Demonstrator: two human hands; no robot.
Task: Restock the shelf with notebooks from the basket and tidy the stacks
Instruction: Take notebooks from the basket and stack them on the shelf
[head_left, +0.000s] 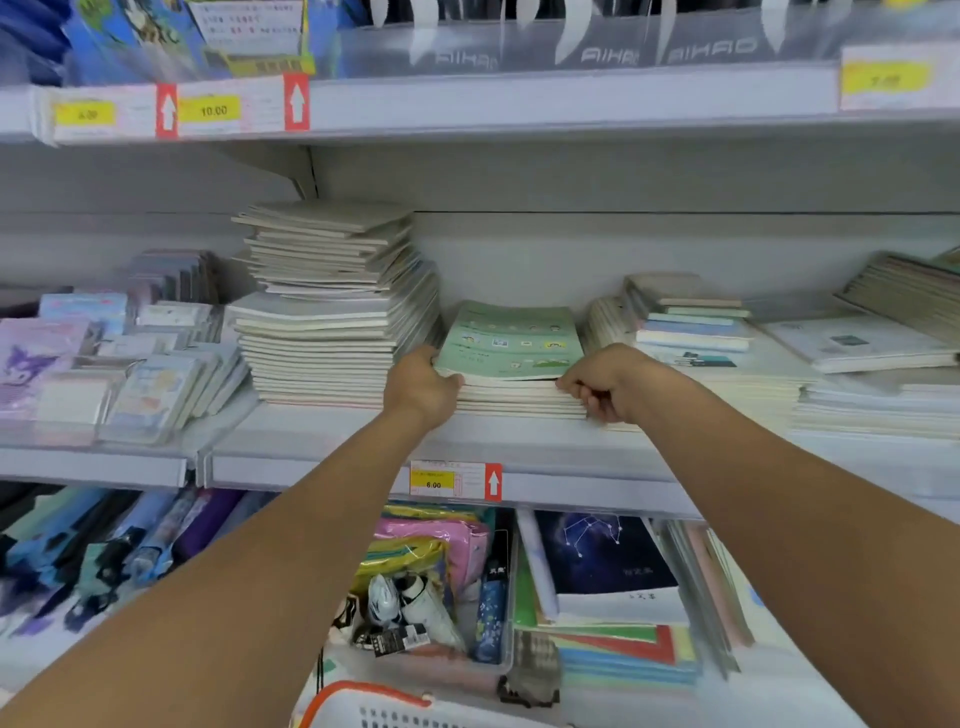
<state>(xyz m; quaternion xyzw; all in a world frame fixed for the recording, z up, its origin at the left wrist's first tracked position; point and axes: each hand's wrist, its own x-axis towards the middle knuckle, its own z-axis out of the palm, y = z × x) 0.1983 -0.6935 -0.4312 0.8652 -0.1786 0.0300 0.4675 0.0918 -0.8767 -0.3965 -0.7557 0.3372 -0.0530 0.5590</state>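
Notebooks are sitting in a low pile (511, 364) on the middle shelf (322, 441), a green cover on top, and both hands are working at its near edge. The left hand (422, 387) is curling round the pile's left near corner, thumb lying over the green cover; the right hand (605, 384) is bunching its fingers (571, 387) tight against the right near corner, seeming to pinch the edges of several books. By the look of it the person is squaring this pile, so the tidying is under way here but far from finished: the tall stack (332, 306) just to the left is leaning and fanning out, its books jutting at odd angles, and the piles to the right (691, 322) are lying staggered and overlapping. The basket (389, 709), white with an orange rim, is waiting at the near bottom edge; whether it is holding more notebooks cannot be told, since only its rim is showing. The tall stack is touching or nearly touching the green pile, leaving the left hand little room. A price tag (454, 480) is hanging on the shelf lip, and below it umbrellas (410, 605) and star-covered books (605, 558) are filling the lower shelf.
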